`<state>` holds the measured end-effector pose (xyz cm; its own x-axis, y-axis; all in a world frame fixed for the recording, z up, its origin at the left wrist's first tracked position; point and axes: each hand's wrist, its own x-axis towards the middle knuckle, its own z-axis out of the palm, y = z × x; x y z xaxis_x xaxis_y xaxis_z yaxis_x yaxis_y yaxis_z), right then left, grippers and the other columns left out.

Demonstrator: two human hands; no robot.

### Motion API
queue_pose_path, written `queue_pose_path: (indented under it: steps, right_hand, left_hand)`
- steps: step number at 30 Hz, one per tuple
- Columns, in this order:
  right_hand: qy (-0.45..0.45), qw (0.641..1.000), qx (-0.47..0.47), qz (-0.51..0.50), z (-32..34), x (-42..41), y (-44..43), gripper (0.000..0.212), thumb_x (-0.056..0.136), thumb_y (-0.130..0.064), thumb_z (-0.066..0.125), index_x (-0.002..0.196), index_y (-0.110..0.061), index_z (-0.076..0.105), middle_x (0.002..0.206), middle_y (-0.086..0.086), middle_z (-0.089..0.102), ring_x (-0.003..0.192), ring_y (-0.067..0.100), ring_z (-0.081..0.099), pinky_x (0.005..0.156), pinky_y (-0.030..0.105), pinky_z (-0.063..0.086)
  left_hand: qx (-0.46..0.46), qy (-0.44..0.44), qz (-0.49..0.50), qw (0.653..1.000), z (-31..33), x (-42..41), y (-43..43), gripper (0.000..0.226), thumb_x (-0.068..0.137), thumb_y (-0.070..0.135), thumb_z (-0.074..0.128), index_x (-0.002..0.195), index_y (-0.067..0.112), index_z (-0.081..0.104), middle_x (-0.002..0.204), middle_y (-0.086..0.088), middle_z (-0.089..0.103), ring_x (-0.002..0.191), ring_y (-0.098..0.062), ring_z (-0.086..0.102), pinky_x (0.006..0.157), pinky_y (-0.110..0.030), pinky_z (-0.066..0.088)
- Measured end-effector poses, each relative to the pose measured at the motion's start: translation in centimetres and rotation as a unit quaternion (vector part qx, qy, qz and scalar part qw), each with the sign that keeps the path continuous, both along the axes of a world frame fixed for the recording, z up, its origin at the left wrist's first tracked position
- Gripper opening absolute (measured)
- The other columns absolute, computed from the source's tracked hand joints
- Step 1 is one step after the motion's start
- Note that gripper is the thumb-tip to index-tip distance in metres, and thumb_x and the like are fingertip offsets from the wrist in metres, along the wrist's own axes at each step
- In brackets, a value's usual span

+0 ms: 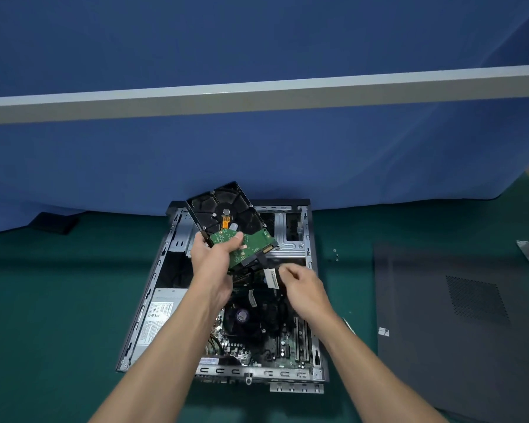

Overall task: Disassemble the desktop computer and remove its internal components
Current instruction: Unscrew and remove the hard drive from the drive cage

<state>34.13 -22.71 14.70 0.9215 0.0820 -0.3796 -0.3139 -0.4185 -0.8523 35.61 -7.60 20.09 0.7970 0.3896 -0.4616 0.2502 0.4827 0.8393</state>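
Fingers (237, 238) of left hand (213, 259) grip hard drive (226, 209) edge — seemingly clear above case (162, 259).

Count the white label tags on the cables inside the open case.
2. One tag hangs just below the lifted hard drive, beside the right hand; the other lies lower, just above the CPU fan. More may be hidden.

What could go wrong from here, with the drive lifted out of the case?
The drive, gripped by the left hand alone, has a cable plugged in; lifting further may strain its connector. The thumb presses its bare circuit board. Screws lie loose on the mat and may get lost.
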Motion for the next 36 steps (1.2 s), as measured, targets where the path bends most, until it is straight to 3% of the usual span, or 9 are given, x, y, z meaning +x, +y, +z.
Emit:
queue_pose_path:
  steps: [2, 4, 8, 15, 22, 26, 30, 33, 36]
  right_hand:
    - [-0.059, 0.993, -0.098, 0.023, -0.5, 0.1, -0.2, 0.033, 0.100, -0.028, 0.045, 0.127, -0.016, 0.060, 0.132, 0.000, 0.048, 0.125, 0.017, 0.038, 0.106, 0.031, 0.032]
    - [-0.131, 0.987, -0.092, -0.019, 0.2, 0.1, 0.3, 0.032, 0.100, -0.030, 0.043, 0.122, -0.016, 0.062, 0.130, -0.003, 0.046, 0.125, 0.014, 0.032, 0.106, 0.028, 0.028]
    - [-0.091, 0.992, 0.087, -0.020, 1.7, 0.5, 1.0, 0.043, 0.096, -0.051, 0.042, 0.079, -0.017, 0.061, 0.073, -0.001, 0.059, 0.073, 0.008, 0.056, 0.069, 0.027, 0.044]
    - [-0.017, 0.961, 0.270, -0.045, 1.0, 1.0, 1.7, 0.033, 0.095, -0.034, 0.056, 0.068, -0.016, 0.061, 0.049, -0.010, 0.044, 0.051, 0.007, 0.040, 0.059, 0.024, 0.037]
    - [0.020, 0.961, 0.238, -0.138, 0.6, 0.5, 3.5, 0.036, 0.095, -0.034, 0.055, 0.064, -0.018, 0.059, 0.049, -0.011, 0.044, 0.056, 0.010, 0.041, 0.063, 0.026, 0.037]
    - [0.043, 0.962, 0.271, -0.014, 1.0, 1.3, 1.6, 0.033, 0.098, -0.029, 0.053, 0.068, -0.015, 0.057, 0.044, -0.013, 0.044, 0.045, 0.001, 0.041, 0.054, 0.014, 0.036]
    - [-0.003, 0.967, 0.244, -0.074, 1.0, 1.3, 2.0, 0.037, 0.098, -0.032, 0.050, 0.063, -0.021, 0.055, 0.049, -0.014, 0.043, 0.050, 0.004, 0.039, 0.059, 0.023, 0.035]
    - [-0.008, 0.971, 0.193, -0.144, 0.4, 0.5, 2.3, 0.038, 0.097, -0.040, 0.048, 0.065, -0.021, 0.055, 0.055, -0.007, 0.043, 0.058, 0.013, 0.039, 0.062, 0.033, 0.033]
    - [0.006, 0.996, 0.088, -0.021, 0.3, -0.6, 1.7, 0.039, 0.098, -0.043, 0.043, 0.069, -0.019, 0.055, 0.061, 0.000, 0.053, 0.058, 0.013, 0.047, 0.061, 0.031, 0.037]
  left_hand:
    - [0.009, -0.009, -0.003, 1.000, 0.1, 0.0, 0.1, 0.047, 0.077, -0.005, 0.074, 0.114, 0.015, 0.053, 0.096, -0.011, 0.073, 0.078, -0.024, 0.073, 0.078, -0.048, 0.059]
    - [0.018, -0.015, -0.007, 1.000, 0.2, -0.1, -0.1, 0.046, 0.077, -0.004, 0.075, 0.113, 0.015, 0.054, 0.096, -0.010, 0.074, 0.081, -0.024, 0.073, 0.083, -0.051, 0.057]
    - [0.030, -0.028, -0.020, 0.999, 0.1, -0.1, -0.7, 0.039, 0.076, -0.004, 0.075, 0.104, 0.014, 0.056, 0.093, -0.009, 0.073, 0.086, -0.028, 0.071, 0.086, -0.052, 0.055]
    - [-0.017, 0.001, -0.029, 0.999, 0.1, 0.4, -1.2, 0.036, 0.075, -0.008, 0.073, 0.100, 0.010, 0.055, 0.085, -0.011, 0.071, 0.075, -0.026, 0.071, 0.073, -0.048, 0.059]
    - [-0.010, 0.035, 0.046, 0.998, -0.1, 0.2, -2.3, 0.043, 0.076, -0.008, 0.073, 0.112, 0.008, 0.056, 0.112, -0.017, 0.069, 0.103, -0.035, 0.067, 0.093, -0.057, 0.050]
    - [0.000, 0.033, 0.026, 0.999, 0.7, 0.3, -1.6, 0.038, 0.075, -0.012, 0.071, 0.105, 0.007, 0.058, 0.103, -0.017, 0.070, 0.090, -0.034, 0.070, 0.080, -0.051, 0.058]
    - [-0.025, 0.029, 0.107, 0.993, 0.9, 0.4, -3.3, 0.038, 0.076, -0.013, 0.070, 0.107, 0.005, 0.059, 0.093, -0.013, 0.071, 0.071, -0.024, 0.071, 0.058, -0.039, 0.059]
    - [-0.074, 0.025, 0.155, 0.985, 0.9, 1.1, -3.7, 0.042, 0.078, -0.013, 0.068, 0.115, 0.003, 0.057, 0.098, -0.012, 0.071, 0.076, -0.023, 0.072, 0.062, -0.045, 0.061]
    - [-0.014, 0.038, 0.101, 0.994, 0.7, 1.0, -3.6, 0.039, 0.077, -0.009, 0.071, 0.109, 0.010, 0.058, 0.096, -0.007, 0.071, 0.081, -0.023, 0.070, 0.069, -0.042, 0.060]
